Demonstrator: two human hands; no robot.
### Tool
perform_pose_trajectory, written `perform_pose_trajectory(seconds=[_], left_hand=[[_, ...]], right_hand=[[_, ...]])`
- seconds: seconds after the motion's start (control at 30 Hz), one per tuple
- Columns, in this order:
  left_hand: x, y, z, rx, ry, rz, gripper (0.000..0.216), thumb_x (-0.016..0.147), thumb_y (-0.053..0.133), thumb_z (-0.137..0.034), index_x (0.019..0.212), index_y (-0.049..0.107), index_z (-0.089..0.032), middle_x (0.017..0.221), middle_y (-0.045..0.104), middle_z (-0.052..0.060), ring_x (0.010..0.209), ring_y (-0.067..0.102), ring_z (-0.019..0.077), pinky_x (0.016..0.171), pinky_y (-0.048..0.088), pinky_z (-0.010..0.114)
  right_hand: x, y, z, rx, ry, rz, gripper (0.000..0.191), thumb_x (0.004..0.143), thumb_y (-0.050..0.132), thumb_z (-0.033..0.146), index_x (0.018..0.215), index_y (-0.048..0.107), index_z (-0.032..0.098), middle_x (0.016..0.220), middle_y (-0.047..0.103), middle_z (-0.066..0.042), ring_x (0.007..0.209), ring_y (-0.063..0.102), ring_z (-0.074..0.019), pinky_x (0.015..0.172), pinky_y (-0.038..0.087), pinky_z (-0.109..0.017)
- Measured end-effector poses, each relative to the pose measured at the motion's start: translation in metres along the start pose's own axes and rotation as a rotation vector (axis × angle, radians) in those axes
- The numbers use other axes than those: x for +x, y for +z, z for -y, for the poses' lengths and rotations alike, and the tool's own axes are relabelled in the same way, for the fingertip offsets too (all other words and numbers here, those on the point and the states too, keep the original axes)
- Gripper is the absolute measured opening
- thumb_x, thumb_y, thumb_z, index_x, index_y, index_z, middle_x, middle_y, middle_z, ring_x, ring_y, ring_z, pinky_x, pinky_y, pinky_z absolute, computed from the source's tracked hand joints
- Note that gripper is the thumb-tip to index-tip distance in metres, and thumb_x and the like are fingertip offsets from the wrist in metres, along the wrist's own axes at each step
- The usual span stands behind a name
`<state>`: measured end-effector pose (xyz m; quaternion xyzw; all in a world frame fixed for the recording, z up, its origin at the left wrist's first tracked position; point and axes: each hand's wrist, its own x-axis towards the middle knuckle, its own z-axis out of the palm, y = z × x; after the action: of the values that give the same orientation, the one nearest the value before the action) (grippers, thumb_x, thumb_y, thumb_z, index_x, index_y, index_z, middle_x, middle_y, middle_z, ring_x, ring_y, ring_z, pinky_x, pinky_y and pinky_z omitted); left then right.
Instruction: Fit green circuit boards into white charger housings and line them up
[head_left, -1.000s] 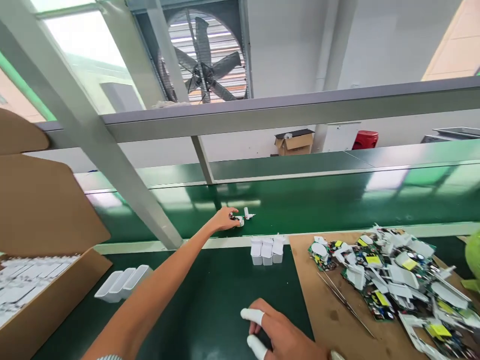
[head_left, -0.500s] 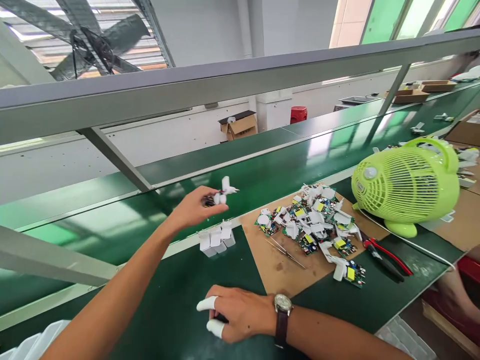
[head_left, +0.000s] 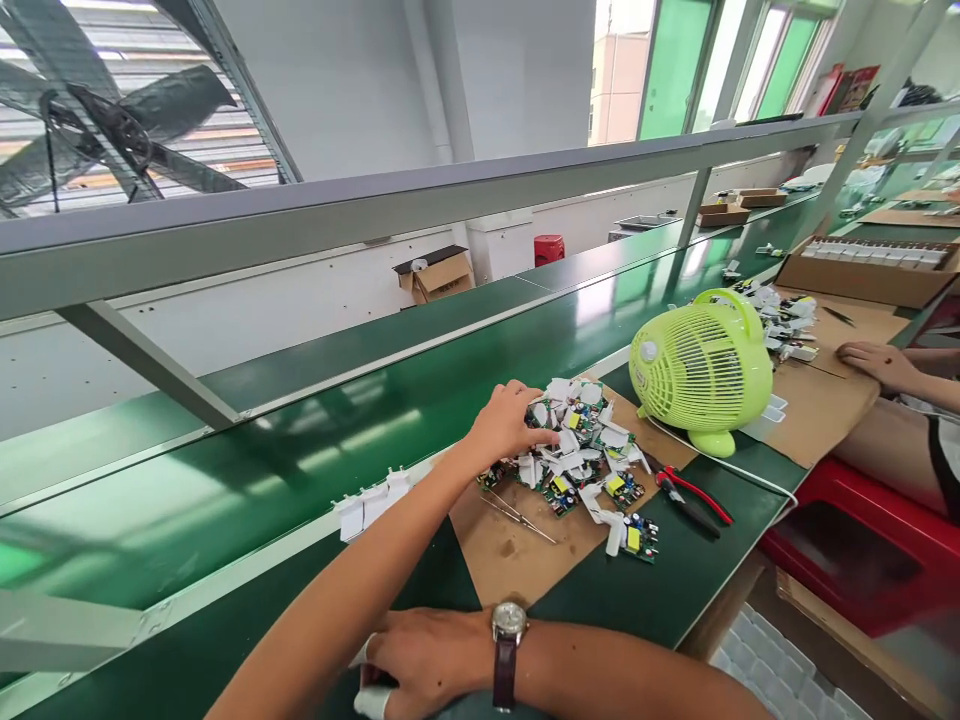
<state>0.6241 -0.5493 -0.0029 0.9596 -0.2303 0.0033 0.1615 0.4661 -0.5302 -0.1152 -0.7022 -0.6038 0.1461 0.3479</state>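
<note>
My left hand (head_left: pixel 510 425) is at the far left side of a pile of circuit boards (head_left: pixel 574 455), thumb and fingers curved around a circuit board with white plastic parts (head_left: pixel 539 411); its edges merge with the pile. Low in the view, my right hand (head_left: pixel 427 660) rests by the bench's front, wearing a watch and white finger covers. Its fingers are curled in; something dark shows between them, too hidden to name. Tweezers (head_left: pixel 519 517) lie on the brown cardboard sheet (head_left: pixel 517 565) in front of the pile. White plastic cases (head_left: pixel 367 508) stand partly behind my left forearm.
Red-handled pliers (head_left: pixel 694 500) lie right of the pile, beside a lime-green fan (head_left: pixel 705 375) and its white cord. A green conveyor (head_left: pixel 315 430) runs behind the bench under a grey rail (head_left: pixel 375 200). At the right, a co-worker's hand (head_left: pixel 881 366) rests on cardboard.
My left hand has moved right, carrying the circuit board from above the conveyor to the pile. The view has swung right, bringing a co-worker's arm into sight. My right hand stays low, fingers curled.
</note>
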Motion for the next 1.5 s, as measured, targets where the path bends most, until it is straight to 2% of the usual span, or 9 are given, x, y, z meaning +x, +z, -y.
perform_pose_trajectory(seconds=[0.1,0.37,0.63,0.83,1.03,1.17,1.3,1.4,1.5], left_hand=[[0.009,-0.005,0.012,-0.085,0.023,0.156,0.083,0.071,0.088,-0.046,0.145,0.058,-0.023,0.129,0.058,0.012,0.114,0.061,0.0305,0.097,0.051,0.038],[-0.013,-0.014,0.027,-0.148,0.085,0.151,0.050,0.084,0.062,-0.019,0.133,0.068,-0.024,0.137,0.063,0.008,0.113,0.065,0.0260,0.095,0.053,0.034],[-0.051,-0.025,0.034,-0.442,-0.159,-0.319,0.043,0.091,0.056,-0.025,0.133,0.063,-0.020,0.131,0.066,0.011,0.110,0.070,0.0241,0.090,0.057,0.034],[-0.172,-0.045,0.045,-0.482,-0.246,-0.219,0.048,0.092,0.062,-0.037,0.139,0.056,-0.025,0.135,0.065,0.009,0.115,0.068,0.0244,0.093,0.059,0.035],[-0.303,-0.004,0.070,-0.071,-0.333,-0.094,0.060,0.092,0.054,-0.016,0.149,0.049,-0.032,0.146,0.057,0.008,0.123,0.063,0.0248,0.107,0.053,0.039],[-0.349,0.007,0.071,-0.071,-0.305,-0.001,0.077,0.087,0.075,-0.030,0.156,0.041,-0.031,0.161,0.042,0.012,0.140,0.051,0.0339,0.115,0.046,0.048],[-0.392,-0.024,0.078,-0.057,-0.391,-0.141,0.071,0.087,0.076,-0.048,0.151,0.049,-0.032,0.161,0.044,0.010,0.146,0.045,0.0344,0.120,0.039,0.050],[-0.440,-0.051,0.100,0.156,-0.652,-0.318,0.047,0.091,0.070,-0.038,0.136,0.062,-0.027,0.153,0.053,0.012,0.144,0.045,0.0367,0.121,0.035,0.055],[-0.489,-0.063,0.128,0.337,-0.874,-0.359,0.030,0.083,0.075,-0.024,0.112,0.069,-0.023,0.149,0.055,0.012,0.147,0.037,0.0416,0.120,0.030,0.063]], right_hand=[[0.000,-0.004,0.001,0.005,-0.005,-0.002,0.014,0.090,0.062,0.033,0.092,0.064,0.019,0.119,0.066,-0.004,0.098,0.069,-0.0169,0.089,0.054,-0.021],[-0.001,-0.006,0.002,0.064,-0.024,-0.030,0.014,0.088,0.064,0.029,0.098,0.066,0.020,0.119,0.065,-0.004,0.104,0.068,-0.0173,0.093,0.052,-0.021],[-0.004,0.000,0.001,0.100,-0.035,-0.054,0.032,0.088,0.062,0.030,0.117,0.066,0.019,0.114,0.065,-0.007,0.098,0.068,-0.0202,0.093,0.054,-0.028],[-0.012,0.011,0.002,0.067,-0.032,-0.111,0.041,0.089,0.062,0.024,0.130,0.062,0.022,0.115,0.065,-0.005,0.091,0.068,-0.0182,0.086,0.055,-0.028],[-0.024,0.021,0.003,0.028,-0.158,-0.185,0.038,0.097,0.051,0.018,0.134,0.058,0.022,0.115,0.067,-0.008,0.099,0.068,-0.0216,0.090,0.057,-0.035],[-0.027,0.025,0.001,0.044,-0.236,-0.243,0.039,0.100,0.045,0.014,0.135,0.057,0.023,0.111,0.069,-0.008,0.094,0.069,-0.0197,0.083,0.059,-0.033],[-0.032,0.026,-0.002,0.008,-0.233,-0.366,0.039,0.102,0.043,0.013,0.137,0.057,0.025,0.117,0.070,-0.010,0.106,0.070,-0.0210,0.090,0.060,-0.036],[-0.035,0.022,-0.002,-0.057,-0.177,-0.474,0.038,0.101,0.047,0.015,0.136,0.057,0.027,0.118,0.069,-0.009,0.106,0.070,-0.0221,0.094,0.060,-0.040],[-0.032,0.016,0.004,-0.146,-0.171,-0.511,0.043,0.100,0.053,0.017,0.141,0.053,0.027,0.124,0.067,-0.011,0.114,0.067,-0.0250,0.099,0.058,-0.045]])
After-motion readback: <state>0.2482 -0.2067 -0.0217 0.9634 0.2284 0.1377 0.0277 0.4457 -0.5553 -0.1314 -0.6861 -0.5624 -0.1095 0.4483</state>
